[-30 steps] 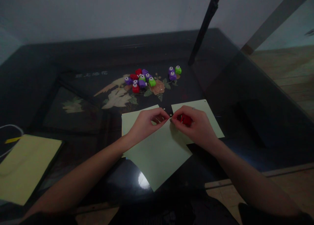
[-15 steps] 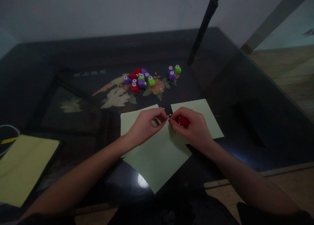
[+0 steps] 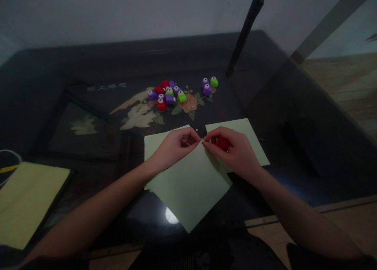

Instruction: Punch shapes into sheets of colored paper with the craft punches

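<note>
Pinching narrowly, with left hand (image 3: 175,148) and right hand (image 3: 240,152), the far corner of a thin pale green sheet (image 3: 191,187), close at its near corner to the front edge of the table (image 3: 265,105); cupping a red piece (image 3: 223,143) in the right palm. Beyond, across glossy dark room, rounded purple, red and green pieces (image 3: 170,92).

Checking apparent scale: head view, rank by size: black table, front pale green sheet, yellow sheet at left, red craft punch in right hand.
1. Black table
2. Front pale green sheet and yellow sheet: look alike; yellow's cut off by frame, unranked
3. Red craft punch, partly hidden
</note>
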The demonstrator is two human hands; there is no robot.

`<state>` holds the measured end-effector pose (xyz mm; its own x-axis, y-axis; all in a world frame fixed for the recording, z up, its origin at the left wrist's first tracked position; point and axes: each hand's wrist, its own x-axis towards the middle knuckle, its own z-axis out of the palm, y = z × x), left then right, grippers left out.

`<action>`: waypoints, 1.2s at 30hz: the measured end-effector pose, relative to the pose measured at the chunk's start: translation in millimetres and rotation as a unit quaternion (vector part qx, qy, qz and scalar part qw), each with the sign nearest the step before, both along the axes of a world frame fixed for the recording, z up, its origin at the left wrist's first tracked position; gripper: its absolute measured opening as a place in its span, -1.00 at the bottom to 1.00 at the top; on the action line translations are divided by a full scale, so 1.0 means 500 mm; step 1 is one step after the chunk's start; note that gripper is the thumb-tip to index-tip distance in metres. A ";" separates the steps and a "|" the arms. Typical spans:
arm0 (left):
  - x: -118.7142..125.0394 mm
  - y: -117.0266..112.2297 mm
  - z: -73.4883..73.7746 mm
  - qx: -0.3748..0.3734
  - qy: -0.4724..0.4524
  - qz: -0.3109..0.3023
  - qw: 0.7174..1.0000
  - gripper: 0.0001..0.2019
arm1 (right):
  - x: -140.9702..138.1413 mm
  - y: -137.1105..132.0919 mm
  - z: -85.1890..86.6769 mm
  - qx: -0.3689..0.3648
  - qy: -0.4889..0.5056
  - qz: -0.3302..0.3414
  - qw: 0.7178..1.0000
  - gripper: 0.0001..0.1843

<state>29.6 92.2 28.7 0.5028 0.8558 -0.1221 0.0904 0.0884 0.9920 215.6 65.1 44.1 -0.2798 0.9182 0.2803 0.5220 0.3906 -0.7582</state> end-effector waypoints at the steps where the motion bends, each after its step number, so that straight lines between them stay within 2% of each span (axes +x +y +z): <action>1: 0.000 0.001 0.000 0.000 -0.001 -0.001 1.000 -0.80 | 0.001 0.001 0.001 -0.006 0.000 0.001 1.000 -0.98; 6: 0.000 -0.001 0.001 0.004 0.012 0.000 1.000 -0.80 | 0.003 0.003 0.002 -0.011 -0.001 0.001 1.000 -0.96; 14: -0.005 -0.001 0.008 0.060 0.060 -0.009 0.996 -0.82 | 0.007 0.007 0.004 -0.047 -0.004 0.017 0.999 -0.96; 22: -0.003 -0.001 0.004 0.004 0.028 -0.020 0.999 -0.79 | 0.011 0.010 -0.002 0.010 -0.024 0.041 0.999 -0.97; 36: 0.000 0.003 0.006 -0.059 -0.027 -0.011 0.998 -0.77 | 0.008 0.006 0.003 -0.013 0.031 0.006 0.999 -0.95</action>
<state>29.9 93.9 31.6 0.5306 0.8254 -0.1931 0.0395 0.2034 0.9783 219.5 68.3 45.8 -0.2731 0.9224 0.2731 0.4689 0.3755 -0.7995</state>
